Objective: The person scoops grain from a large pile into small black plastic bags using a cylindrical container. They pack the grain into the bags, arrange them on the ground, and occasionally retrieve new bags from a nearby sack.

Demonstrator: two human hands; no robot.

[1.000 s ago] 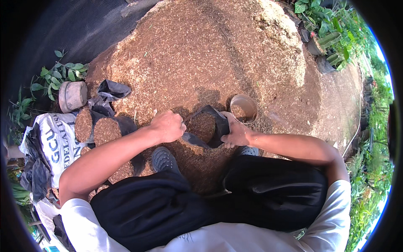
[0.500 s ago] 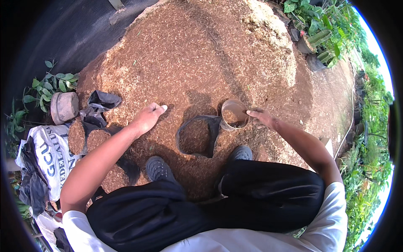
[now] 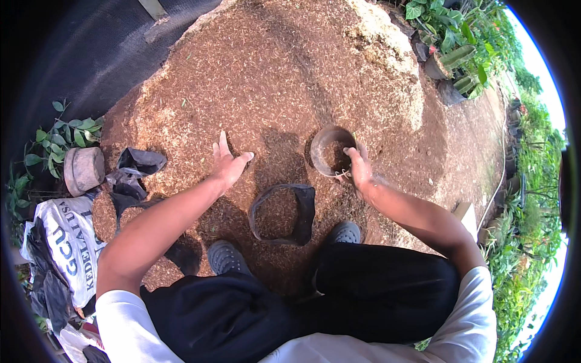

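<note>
My right hand (image 3: 361, 167) grips the rim of a round brown container (image 3: 316, 153), thumb inside and fingers around its outer side. Some of the loose brown mix shows inside it. My left hand (image 3: 229, 167) is spread over the brown heap (image 3: 242, 91), holding nothing. Between my feet and the heap stands a black plastic grow bag (image 3: 304, 215), its mouth wide and brown mix inside. The container is beyond the bag and slightly to its right, apart from it.
At left are filled black bags (image 3: 104, 215), a crumpled black bag (image 3: 139, 162), a clay-coloured pot (image 3: 83, 170) and a white printed sack (image 3: 69, 242). My grey shoes (image 3: 227, 258) flank the grow bag. Potted plants (image 3: 451, 60) line the right side.
My right hand has carried the container away from the grow bag, further out over the heap. My left hand has moved slightly right, and its fingers have spread.
</note>
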